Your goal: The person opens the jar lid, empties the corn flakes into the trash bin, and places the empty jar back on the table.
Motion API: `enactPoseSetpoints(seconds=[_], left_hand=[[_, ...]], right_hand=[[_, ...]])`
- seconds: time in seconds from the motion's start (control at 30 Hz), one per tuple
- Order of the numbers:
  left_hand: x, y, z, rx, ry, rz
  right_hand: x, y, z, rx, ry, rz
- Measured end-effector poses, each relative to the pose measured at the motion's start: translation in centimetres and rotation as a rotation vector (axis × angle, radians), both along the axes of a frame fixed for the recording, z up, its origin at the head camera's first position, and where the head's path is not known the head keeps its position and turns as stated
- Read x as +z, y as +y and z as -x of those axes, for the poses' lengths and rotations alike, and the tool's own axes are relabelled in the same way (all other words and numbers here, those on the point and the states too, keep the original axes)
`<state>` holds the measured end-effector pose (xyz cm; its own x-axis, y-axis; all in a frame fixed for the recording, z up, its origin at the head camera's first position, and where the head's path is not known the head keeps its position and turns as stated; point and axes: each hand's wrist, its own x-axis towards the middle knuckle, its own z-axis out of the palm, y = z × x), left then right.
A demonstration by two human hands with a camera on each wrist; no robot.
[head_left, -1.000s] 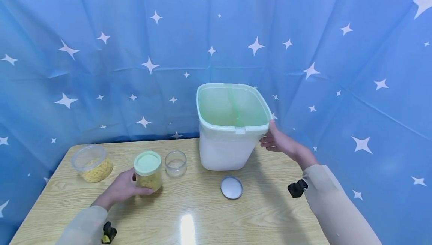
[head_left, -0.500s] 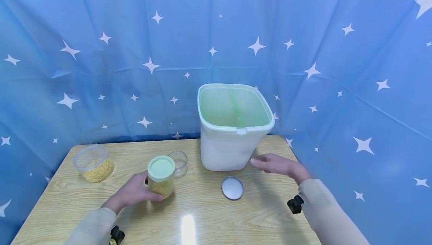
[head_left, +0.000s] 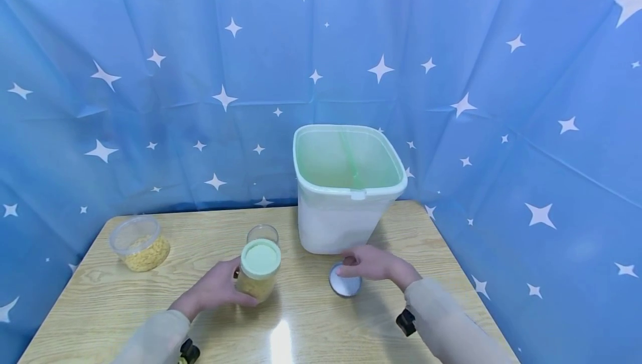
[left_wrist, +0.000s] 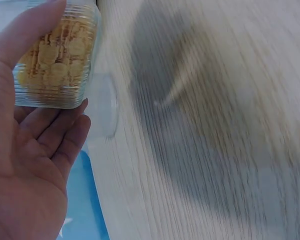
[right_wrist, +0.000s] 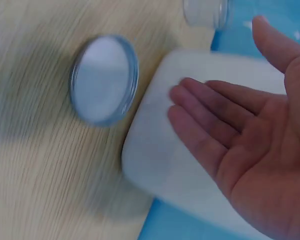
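Observation:
My left hand [head_left: 217,286] holds a clear jar [head_left: 258,286] with a pale green lid, thumb on the near side. In the left wrist view the jar's ribbed wall [left_wrist: 57,60] shows golden-brown pieces inside, and its shadow falls on the table. My right hand [head_left: 376,263] hovers at a round white disc [head_left: 346,284] with a shiny rim, lying on the table. The right wrist view has its fingers [right_wrist: 200,140] loosely extended, the disc [right_wrist: 102,80] apart from them. Just behind that hand stands a white bin [head_left: 331,219], its top uncovered and its inside pale green.
A small clear round container [head_left: 263,232] stands behind the jar, partly hidden by it. At the table's back left sits a clear tub [head_left: 142,250] with yellow pieces inside. A blue star-patterned curtain [head_left: 175,102] hangs behind the wooden table [head_left: 321,330].
My left hand has carried the jar rightward and a little nearer. My right hand has left the bin's rim, coming down and left to the white disc. The bin and tub stay put.

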<state>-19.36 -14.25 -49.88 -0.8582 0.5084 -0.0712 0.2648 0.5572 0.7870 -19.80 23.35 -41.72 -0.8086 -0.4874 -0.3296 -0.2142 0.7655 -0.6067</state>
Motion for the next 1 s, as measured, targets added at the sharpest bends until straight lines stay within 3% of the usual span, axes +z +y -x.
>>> enactPoseSetpoints(seconds=[0.43,0.6,1.0], left_hand=[[-0.5,2.9,-0.3,-0.041,0.077,0.012],[-0.7,3.7,-0.4,-0.029,0.085,0.031],[-0.8,5.1,-0.8,0.037,0.163,0.119]], right_hand=[[0.0,-6.8,-1.1,0.138,0.192,0.021],[0.0,-8.2,-1.4,0.115,0.24,0.054],[-0.4,-9.3,-1.9,0.021,0.361,-0.126]])
